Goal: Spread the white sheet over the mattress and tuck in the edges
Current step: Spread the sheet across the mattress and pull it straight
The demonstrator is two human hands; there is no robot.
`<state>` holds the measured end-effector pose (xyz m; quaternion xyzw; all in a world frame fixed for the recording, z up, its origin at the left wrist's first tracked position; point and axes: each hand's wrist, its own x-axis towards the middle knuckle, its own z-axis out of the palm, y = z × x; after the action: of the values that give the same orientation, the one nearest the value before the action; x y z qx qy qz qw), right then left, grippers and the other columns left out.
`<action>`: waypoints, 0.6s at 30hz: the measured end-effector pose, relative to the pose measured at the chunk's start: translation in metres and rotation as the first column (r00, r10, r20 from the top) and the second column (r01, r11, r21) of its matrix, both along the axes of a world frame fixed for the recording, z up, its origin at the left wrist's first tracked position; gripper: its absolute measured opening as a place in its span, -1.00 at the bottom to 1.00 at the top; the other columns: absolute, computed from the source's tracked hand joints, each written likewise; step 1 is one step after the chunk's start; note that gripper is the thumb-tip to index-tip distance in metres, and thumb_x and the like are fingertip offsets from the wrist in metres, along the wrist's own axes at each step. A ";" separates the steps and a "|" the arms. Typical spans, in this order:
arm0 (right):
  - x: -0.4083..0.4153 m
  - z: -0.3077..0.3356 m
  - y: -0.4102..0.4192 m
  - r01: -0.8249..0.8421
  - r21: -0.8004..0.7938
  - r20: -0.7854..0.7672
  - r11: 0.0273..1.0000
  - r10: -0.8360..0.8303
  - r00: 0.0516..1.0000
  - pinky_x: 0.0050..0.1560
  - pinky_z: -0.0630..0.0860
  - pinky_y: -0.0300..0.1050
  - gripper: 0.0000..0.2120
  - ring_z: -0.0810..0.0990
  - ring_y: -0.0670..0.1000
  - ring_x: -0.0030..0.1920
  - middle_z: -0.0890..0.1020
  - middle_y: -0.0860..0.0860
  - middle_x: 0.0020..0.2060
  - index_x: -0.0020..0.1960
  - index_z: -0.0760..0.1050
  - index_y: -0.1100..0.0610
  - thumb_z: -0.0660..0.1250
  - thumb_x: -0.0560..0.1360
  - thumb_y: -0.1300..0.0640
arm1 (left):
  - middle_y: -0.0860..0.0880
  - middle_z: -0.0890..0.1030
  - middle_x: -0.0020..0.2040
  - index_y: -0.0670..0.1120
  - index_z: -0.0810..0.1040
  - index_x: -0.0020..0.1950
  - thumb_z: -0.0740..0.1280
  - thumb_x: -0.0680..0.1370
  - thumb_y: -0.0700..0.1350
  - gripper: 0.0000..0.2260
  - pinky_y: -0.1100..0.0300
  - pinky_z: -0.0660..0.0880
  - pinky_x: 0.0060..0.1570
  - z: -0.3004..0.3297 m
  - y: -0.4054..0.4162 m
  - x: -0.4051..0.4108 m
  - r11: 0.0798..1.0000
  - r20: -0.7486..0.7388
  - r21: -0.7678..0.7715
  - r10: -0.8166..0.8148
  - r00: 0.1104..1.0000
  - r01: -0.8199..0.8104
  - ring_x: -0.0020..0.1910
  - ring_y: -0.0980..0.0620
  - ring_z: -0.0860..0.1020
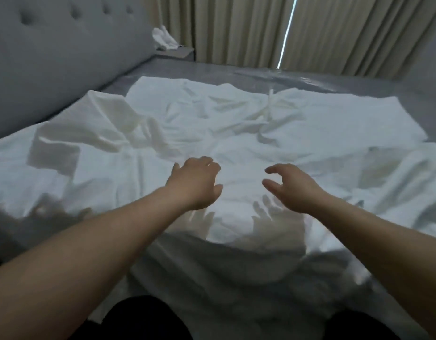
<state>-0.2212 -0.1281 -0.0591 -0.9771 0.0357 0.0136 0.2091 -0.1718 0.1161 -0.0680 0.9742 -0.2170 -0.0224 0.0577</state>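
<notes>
Neither hand holds anything: the left hand (195,182) and the right hand (289,186) both hover above the cloth with fingers spread and loosely bent, palms down, their shadows falling on the fabric just below them. The two hands are near each other, level, over the middle of the near half of the bed, bare forearms reaching in from the near edge.

The crumpled white cotton sheet (212,123) lies on the grey, smooth, slightly glossy mattress (359,82), covering its near and central parts. Its long axis runs roughly left to right across the view, from the headboard side toward the right edge. The cloth is soft and matte, heavily creased, with a raised folded ridge near the left, close to the headboard, and a twisted bunch toward the far middle. The sheet's far edge stops short of the mattress's far edge, leaving a bare grey strip there and at the far left corner. At the near edge the sheet drapes down over the side.

A grey padded, button-tufted headboard (65,40) stands along the left edge. Beige pleated curtains (261,28) hang beyond the far edge, and a small rumpled white cloth (163,38) lies on a ledge by the far left corner.
</notes>
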 end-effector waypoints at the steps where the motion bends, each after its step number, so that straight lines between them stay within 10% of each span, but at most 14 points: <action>1: -0.014 0.004 -0.025 0.049 0.018 0.000 0.999 -0.049 0.999 0.33 0.37 -0.04 -0.53 0.49 0.07 0.38 0.45 0.01 0.47 0.49 0.43 0.01 0.28 0.64 -0.14 | 0.01 0.35 0.52 0.01 0.38 0.49 0.20 0.63 0.19 -0.52 -0.24 0.35 0.38 -0.002 -0.024 -0.011 0.999 -0.032 0.014 -0.030 0.999 0.030 0.45 -0.15 0.35; 8: -0.146 0.008 -0.189 0.364 0.105 -0.016 0.926 -0.364 0.931 0.08 0.42 -0.07 -0.50 0.57 0.06 0.14 0.47 0.06 0.47 0.51 0.41 0.06 0.28 0.64 -0.12 | -0.03 0.48 0.34 0.03 0.48 0.32 0.24 0.58 0.22 -0.59 -0.13 0.53 0.19 -0.015 -0.191 -0.087 0.950 -0.159 0.139 -0.257 0.953 0.279 0.23 -0.13 0.49; 18: -0.302 -0.068 -0.349 0.731 0.164 -0.197 0.662 -0.705 0.682 0.29 0.45 0.02 -0.44 0.53 0.23 0.34 0.53 0.21 0.39 0.48 0.43 0.17 0.37 0.60 -0.11 | -0.16 0.53 0.24 -0.12 0.46 0.34 0.31 0.57 0.28 -0.45 -0.04 0.46 -0.04 -0.045 -0.357 -0.149 0.944 -0.034 0.164 -0.285 0.958 0.287 0.17 -0.25 0.54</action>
<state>-0.5233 -0.4770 -0.1273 -0.8498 0.4287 -0.0091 0.3065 -0.3208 -0.2407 -0.1129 0.9337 -0.3529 -0.0534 -0.0270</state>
